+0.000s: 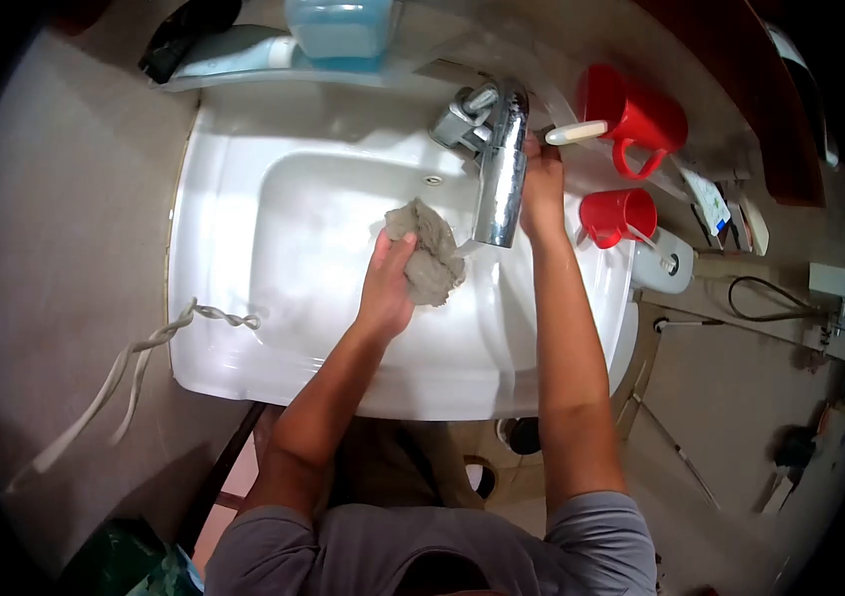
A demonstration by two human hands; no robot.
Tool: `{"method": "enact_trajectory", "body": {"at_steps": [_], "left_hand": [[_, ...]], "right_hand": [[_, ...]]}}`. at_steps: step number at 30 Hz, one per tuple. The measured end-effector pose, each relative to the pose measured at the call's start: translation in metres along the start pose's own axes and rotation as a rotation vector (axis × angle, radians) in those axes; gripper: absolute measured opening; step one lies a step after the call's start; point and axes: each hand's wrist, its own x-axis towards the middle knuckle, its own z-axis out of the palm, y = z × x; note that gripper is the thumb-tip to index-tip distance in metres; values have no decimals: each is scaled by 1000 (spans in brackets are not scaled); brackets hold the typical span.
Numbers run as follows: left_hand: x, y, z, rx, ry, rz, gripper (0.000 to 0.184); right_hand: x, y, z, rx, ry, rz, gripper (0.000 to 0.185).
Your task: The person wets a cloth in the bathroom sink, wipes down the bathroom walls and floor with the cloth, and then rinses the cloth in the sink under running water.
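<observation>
A crumpled grey-brown cloth (426,256) is gripped in my left hand (389,288), held over the basin of the white sink (219,268). My thumb lies on top of the cloth and the other fingers are partly hidden by it. My right hand (544,194) reaches to the back of the sink, beside and behind the chrome faucet (502,184). Its fingers are mostly hidden by the faucet, so I cannot tell what they touch. A faint clear streak between spout and cloth looks like water.
Two red mugs (631,114) stand right of the faucet, with a white-handled brush (576,132) near the larger one. A shelf at the back bears a blue bottle (338,30) and a tube (234,57). A twisted white cord (135,353) hangs at left.
</observation>
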Motion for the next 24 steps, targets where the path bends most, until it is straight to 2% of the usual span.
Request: {"method": "enact_trajectory", "body": {"at_steps": [2,6,8,10,11,14,16,20,23,24], "left_hand": [[7,-9,-5,24,-19,-32,37],[13,-21,-10,129,-65,6,41],[16,-29,-13,332,-11,38,41],[27,-37,-17,591,-15,65,40],[32,-40,-22,751,-42,66,40],[34,-39,-13,1097,-3,113,36],[33,-34,0,1337,63,157,34],[42,-47,-32,1237,-27,185,36],[39,-48,-59,1058,18,131,41],[36,-45,-65,989,55,84,42]], "right_hand": [[-29,9,-4,41,-32,77,36],[-87,50,-13,-165,-172,111,44],[-114,57,-12,-60,-307,230,47],[-125,71,-15,50,-298,618,46],[-130,73,-17,64,-322,636,39],[-135,70,-21,91,-313,602,32],[-134,78,-22,49,-333,486,28],[-132,74,-22,-9,-374,311,26],[-122,73,-21,-588,-501,-96,27],[-120,69,-18,-596,-499,-75,29]]}}
